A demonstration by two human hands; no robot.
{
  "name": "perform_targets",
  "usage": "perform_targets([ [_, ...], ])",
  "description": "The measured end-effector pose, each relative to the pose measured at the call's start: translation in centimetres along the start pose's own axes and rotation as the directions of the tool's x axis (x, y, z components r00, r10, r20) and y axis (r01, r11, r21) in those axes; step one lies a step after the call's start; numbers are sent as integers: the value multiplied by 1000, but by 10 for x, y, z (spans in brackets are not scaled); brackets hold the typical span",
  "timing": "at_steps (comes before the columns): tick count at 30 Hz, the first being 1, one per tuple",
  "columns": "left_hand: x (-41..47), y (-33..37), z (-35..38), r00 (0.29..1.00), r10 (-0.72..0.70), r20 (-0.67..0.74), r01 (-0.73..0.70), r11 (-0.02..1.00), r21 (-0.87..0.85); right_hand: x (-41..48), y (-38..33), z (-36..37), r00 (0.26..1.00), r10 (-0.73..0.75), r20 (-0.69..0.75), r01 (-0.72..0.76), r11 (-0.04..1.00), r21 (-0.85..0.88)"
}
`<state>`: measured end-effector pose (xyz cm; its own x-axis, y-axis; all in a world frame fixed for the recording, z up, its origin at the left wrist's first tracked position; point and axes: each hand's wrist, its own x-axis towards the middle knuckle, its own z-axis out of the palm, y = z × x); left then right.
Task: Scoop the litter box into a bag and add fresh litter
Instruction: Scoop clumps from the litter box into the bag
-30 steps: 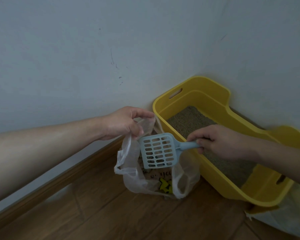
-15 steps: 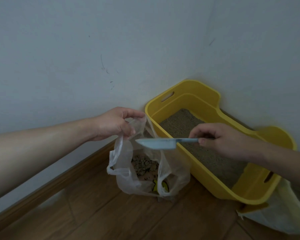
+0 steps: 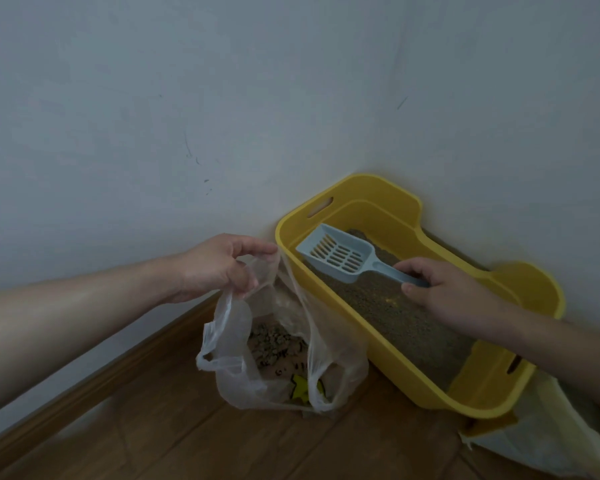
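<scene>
A yellow litter box [image 3: 426, 382] stands in the room's corner with grey-brown litter [image 3: 392, 313] inside. My right hand [image 3: 444, 292] grips the handle of a pale blue slotted scoop [image 3: 336, 254], which hangs empty over the box's far end, just above the litter. To the left, a clear plastic bag [image 3: 284, 362] sits on the floor against the box, with scooped clumps at its bottom. My left hand [image 3: 222, 265] pinches the bag's upper edge and holds its mouth open.
White walls meet right behind the box. A wooden baseboard [image 3: 94, 382] runs along the left wall above the wooden floor [image 3: 187, 441]. A pale bag [image 3: 548, 431] lies on the floor at the lower right, beside the box's near end.
The scoop has swung from over the bag's mouth to the right, into the far end of the litter box. My left hand keeps holding the bag's edge.
</scene>
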<state>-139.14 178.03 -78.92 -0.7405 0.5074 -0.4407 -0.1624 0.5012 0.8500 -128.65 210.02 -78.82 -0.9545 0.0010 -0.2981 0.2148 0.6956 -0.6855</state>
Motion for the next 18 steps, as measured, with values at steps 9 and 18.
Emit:
perform_targets([
  [9, 17, 2, -1, 1000, 10, 16, -8, 996, -89, 47, 23, 29, 979, 182, -93, -180, 983, 26],
  [18, 47, -5, 2, 998, 12, 61, -4, 991, -132, 94, 40, 59, 940, 333, -74, -327, 942, 80],
])
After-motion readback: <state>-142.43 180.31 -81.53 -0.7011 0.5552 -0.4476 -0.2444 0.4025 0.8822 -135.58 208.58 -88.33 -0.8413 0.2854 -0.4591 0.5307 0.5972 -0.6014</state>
